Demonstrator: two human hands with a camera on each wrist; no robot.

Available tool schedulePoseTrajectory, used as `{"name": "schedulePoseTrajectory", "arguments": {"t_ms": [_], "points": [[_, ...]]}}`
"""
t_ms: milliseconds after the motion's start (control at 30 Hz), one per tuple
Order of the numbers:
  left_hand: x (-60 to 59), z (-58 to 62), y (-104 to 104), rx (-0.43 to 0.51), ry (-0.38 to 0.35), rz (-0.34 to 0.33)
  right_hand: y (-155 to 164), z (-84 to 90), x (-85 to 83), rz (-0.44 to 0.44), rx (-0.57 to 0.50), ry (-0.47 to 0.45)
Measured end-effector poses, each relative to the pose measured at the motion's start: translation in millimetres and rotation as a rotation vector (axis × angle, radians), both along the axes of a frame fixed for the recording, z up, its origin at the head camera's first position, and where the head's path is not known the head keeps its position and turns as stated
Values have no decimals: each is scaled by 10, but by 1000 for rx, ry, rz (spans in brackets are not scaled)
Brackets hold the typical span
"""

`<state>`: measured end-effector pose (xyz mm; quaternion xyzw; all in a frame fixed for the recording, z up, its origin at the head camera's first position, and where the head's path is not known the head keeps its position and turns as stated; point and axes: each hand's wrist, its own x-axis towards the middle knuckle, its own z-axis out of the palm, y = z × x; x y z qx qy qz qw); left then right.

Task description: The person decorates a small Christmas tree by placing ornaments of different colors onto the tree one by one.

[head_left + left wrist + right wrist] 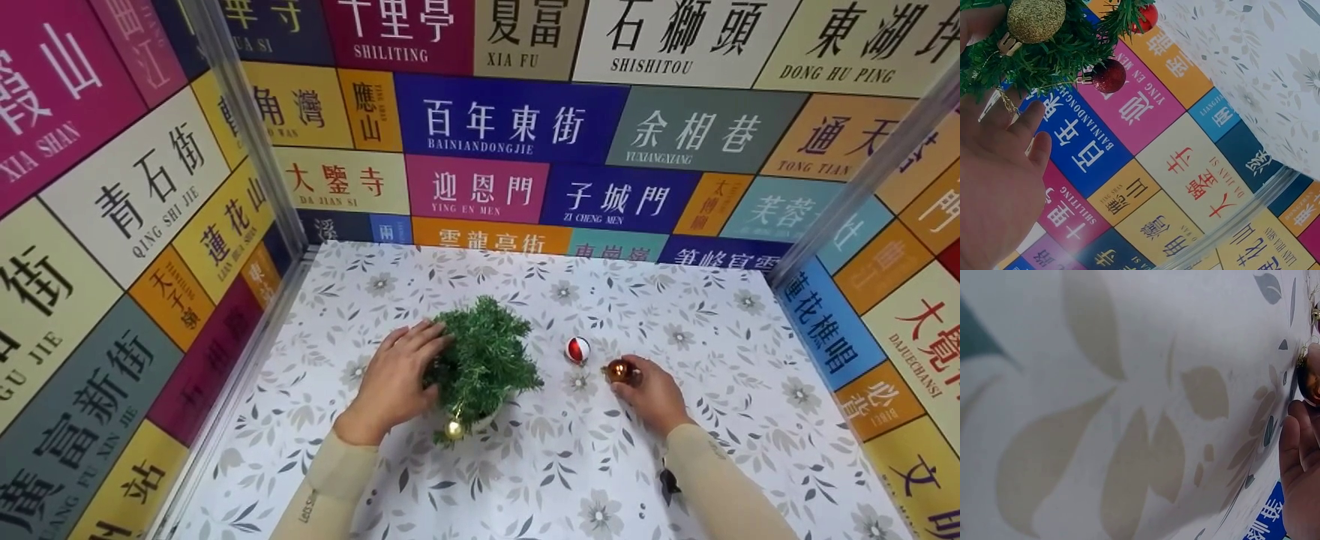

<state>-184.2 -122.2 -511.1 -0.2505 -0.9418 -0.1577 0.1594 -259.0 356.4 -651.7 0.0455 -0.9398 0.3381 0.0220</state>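
So far I count a gold ball (454, 429) and two red balls (1108, 75) hung on the little tree (484, 360), which my left hand (394, 382) steadies with straight fingers, while my right hand (654, 394) pinches a copper ball (618, 370) on the worktop (675, 465), a red-and-white ball (577, 349) lying just beside it.

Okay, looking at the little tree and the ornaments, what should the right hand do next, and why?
Probably lift the copper ball and carry it toward the small tree. The right hand already has its fingers on that ball down on the table, the left hand rests against the tree, and a gold ball already hangs there. The red-and-white ball lies loose beside it.
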Motion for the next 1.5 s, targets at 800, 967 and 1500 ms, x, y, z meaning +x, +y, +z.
{"name": "schedulePoseTrajectory", "arguments": {"t_ms": [800, 967, 1500], "points": [[70, 0, 13, 18, 48, -24, -364, 431, 246, 49, -106, 157], [83, 14, 25, 36, 63, -31, -580, 603, 351, 98, -129, 219], [152, 95, 94, 127, 165, -98, -951, 960, 605, 337, -205, 420]]}}
